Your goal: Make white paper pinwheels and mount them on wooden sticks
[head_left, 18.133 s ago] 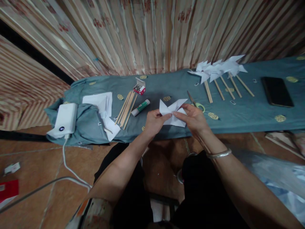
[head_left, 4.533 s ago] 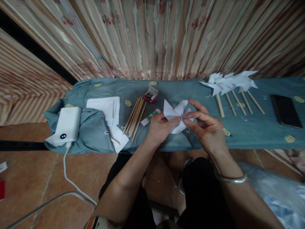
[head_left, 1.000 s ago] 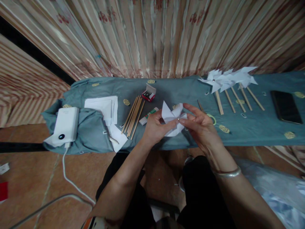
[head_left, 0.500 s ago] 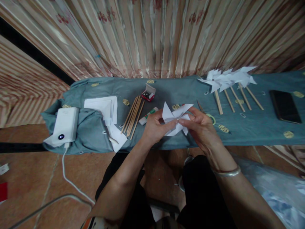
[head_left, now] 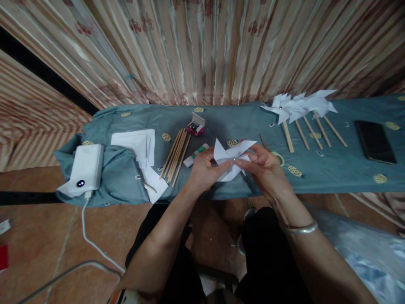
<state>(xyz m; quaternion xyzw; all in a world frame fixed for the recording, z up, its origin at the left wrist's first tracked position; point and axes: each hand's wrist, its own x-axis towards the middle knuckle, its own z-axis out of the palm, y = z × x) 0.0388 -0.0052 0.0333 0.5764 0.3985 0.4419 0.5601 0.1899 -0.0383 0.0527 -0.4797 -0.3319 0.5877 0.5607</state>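
Between both hands is a white paper pinwheel (head_left: 237, 147), its folded blades pointing outward and a small shiny pin head (head_left: 234, 160) at its centre. My left hand (head_left: 204, 171) grips its left side, thumb reaching toward the middle. My right hand (head_left: 267, 169) pinches it from the right, the thumb close to the pin; the fingers behind the paper are partly hidden. Just beyond my left hand lies a glue stick (head_left: 196, 155). A small red box (head_left: 196, 126) of metal pins stands open farther back. Several wooden sticks (head_left: 175, 156) lie left of the glue stick.
Finished-looking pinwheels on sticks (head_left: 300, 107) lie at the back right, near a black phone (head_left: 375, 141). Scissors (head_left: 278, 158) rest beyond my right hand. At left are white paper sheets (head_left: 134, 141) and a white power bank (head_left: 87, 166) with a cable (head_left: 84, 221) hanging off the table.
The pinwheel has tilted slightly between my hands, which keep nearly the same grip. The surrounding objects have shifted only slightly with the camera.
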